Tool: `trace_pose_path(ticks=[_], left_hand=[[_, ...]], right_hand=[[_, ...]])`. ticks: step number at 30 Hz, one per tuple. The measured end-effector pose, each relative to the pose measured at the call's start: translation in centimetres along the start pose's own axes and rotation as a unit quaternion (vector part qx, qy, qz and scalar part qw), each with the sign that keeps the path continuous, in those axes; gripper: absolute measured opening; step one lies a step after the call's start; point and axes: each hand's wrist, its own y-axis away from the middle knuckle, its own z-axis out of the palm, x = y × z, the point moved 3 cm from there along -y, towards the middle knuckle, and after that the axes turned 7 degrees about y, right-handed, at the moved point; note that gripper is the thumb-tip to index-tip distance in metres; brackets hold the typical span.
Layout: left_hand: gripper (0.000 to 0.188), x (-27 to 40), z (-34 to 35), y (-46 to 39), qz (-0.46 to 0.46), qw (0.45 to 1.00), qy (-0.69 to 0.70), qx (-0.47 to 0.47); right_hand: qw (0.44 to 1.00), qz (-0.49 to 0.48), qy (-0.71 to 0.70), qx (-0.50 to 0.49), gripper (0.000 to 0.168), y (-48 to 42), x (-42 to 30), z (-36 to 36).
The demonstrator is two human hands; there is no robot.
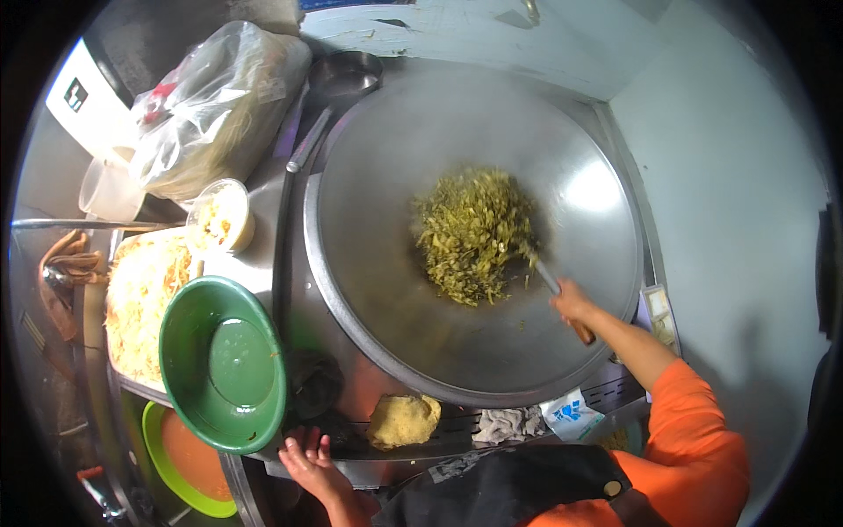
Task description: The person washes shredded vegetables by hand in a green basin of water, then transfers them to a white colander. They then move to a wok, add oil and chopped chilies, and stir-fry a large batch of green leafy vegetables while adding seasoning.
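Note:
My right hand (571,303) grips the long handle of a wok turner (549,277) with a wooden end, over the right side of a very large steel wok (388,342). The turner's blade is hidden in a heap of chopped yellow-green vegetables (471,237), blurred on its upper side, in the middle of the wok. Steam hazes the wok's far half. My left hand (313,464) holds nothing. Its fingers are spread, palm partly turned up, just below and right of a green plastic basin (240,362) that has only a little wet residue inside.
Left stand a tray of pale shredded food (141,303), a clear plastic tub (220,217), a stuffed plastic bag (217,112) and a lime basin of orange-brown liquid (197,454). A steel ladle (346,72) lies behind. A yellow sponge-like cloth (403,421) and grey rag (508,425) line the front edge.

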Motion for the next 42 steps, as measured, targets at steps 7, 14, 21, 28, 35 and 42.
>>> trace_pose_path(ticks=[7,14,21,28,35,42], left_hand=[[0.022,0.4,1.3,2.7,-0.079,0.992,0.058,-0.080],[0.025,-3.0,13.0,9.0,-0.226,0.878,0.014,-0.421],[0.031,-13.2,24.6,25.3,-0.607,0.596,-0.028,-0.525],[0.020,-19.5,27.9,31.0,-0.733,0.549,0.068,-0.396],[0.022,-29.1,31.9,20.4,-0.658,0.671,-0.013,-0.340],[0.024,-27.1,41.2,11.2,-0.568,0.777,0.062,-0.264]], right_hand=[[0.877,-0.200,0.405,0.164,0.034,1.4,-10.5,-10.3],[0.871,-0.182,0.452,0.058,0.020,14.3,-8.2,-14.5],[0.948,0.024,0.232,-0.217,0.020,18.8,-4.5,-14.0],[0.929,0.120,0.056,-0.344,0.015,20.6,-2.0,-16.2],[0.924,0.110,-0.274,-0.244,0.019,12.6,-0.5,-6.9],[0.983,-0.161,-0.022,0.088,0.044,4.1,-5.6,-4.0]])
